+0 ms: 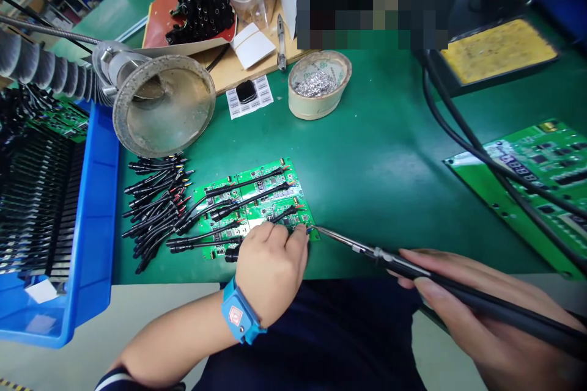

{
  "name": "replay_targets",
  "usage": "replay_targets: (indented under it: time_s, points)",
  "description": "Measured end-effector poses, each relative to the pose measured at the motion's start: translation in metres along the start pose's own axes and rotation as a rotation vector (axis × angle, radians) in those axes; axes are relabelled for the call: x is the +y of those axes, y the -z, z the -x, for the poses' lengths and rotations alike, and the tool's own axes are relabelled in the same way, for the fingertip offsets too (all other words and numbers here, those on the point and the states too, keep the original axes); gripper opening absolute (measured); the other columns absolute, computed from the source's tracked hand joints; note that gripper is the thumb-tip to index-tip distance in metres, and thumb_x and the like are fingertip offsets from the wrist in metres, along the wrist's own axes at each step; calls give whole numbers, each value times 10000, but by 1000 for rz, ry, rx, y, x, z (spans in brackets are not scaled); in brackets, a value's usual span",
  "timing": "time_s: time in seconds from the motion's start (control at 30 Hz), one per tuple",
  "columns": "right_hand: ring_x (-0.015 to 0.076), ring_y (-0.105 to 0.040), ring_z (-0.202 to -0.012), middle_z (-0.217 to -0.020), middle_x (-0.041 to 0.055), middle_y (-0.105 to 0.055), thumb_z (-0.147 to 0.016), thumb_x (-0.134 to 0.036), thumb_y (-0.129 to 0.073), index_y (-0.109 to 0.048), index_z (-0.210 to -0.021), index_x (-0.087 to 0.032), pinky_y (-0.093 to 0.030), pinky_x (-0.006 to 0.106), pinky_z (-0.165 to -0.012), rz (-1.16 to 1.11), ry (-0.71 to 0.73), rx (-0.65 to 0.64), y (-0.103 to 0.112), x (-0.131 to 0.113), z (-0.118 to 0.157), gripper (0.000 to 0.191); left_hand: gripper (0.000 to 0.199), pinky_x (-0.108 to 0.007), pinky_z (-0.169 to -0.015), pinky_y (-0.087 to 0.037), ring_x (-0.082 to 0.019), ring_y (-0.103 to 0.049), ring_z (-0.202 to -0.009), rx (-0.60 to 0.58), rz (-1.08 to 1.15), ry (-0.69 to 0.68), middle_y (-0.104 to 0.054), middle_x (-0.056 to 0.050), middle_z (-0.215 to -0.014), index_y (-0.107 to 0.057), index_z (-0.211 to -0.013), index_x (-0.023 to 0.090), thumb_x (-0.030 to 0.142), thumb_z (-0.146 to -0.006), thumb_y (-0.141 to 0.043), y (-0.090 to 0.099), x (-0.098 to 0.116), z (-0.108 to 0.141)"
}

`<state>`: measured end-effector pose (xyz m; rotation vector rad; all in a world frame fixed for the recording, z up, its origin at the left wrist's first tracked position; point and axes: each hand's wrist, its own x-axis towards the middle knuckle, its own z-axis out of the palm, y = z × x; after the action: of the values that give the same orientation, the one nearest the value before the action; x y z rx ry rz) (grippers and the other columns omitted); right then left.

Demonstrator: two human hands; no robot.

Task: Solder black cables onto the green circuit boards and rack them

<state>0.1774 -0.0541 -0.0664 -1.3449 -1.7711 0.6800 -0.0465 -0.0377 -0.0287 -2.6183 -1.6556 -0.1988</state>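
My left hand (275, 266), with a blue wrist strap (242, 313), is closed over the lower right of a green circuit board panel (300, 195). Its fingertips pinch the coloured wire end of a short black cable (232, 255), mostly hidden by the hand. Several similar black cables lie across the panel. A soldering iron (394, 263) is gripped like a pen in my right hand (477, 311). The iron's tip meets the panel's right edge, beside my left fingertips; exact contact is too small to tell.
Loose black cables (151, 214) lie left of the panel. A fume extraction hood (165, 107) overhangs them, near a blue bin (98, 195). Behind stands a round tub (316, 104) of silvery shavings. At right are a yellow sponge (502, 52), a larger green board (545, 153) and black cords.
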Motion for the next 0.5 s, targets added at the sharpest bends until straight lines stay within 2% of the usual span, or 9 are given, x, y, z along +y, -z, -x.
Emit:
replay_targets:
  time_s: [0.17,0.3,0.5]
  points:
    - [156,-656,-722,-839,-5,-687,-766,-182,-587,-628,-989,-316,-573,279,-675,-22,1,-13,1,-1,-1,264,187,-320,-573,-396,-190,-475,-617,-44,-63,-24,-509,-23,-628,-651,-991,157,197,-853,-531,3,1,-2]
    - [179,-659,-736,-857,4,-686,-756,-186,-596,-632,-1013,-321,-574,310,-663,-53,9,-5,0,-2,-3,293,257,-325,-584,-397,-198,-475,-643,-107,-145,-107,-516,-39,-685,-616,-1057,116,132,-809,-550,6,2,-2]
    - [217,-647,-605,-683,28,-665,-739,-375,-597,-687,-824,-304,-554,336,-510,-12,-105,156,-3,1,1,143,274,-309,-571,-388,-178,-473,-633,-143,-169,-245,-494,-36,-679,-584,-1070,77,76,-854,-416,9,-3,-4]
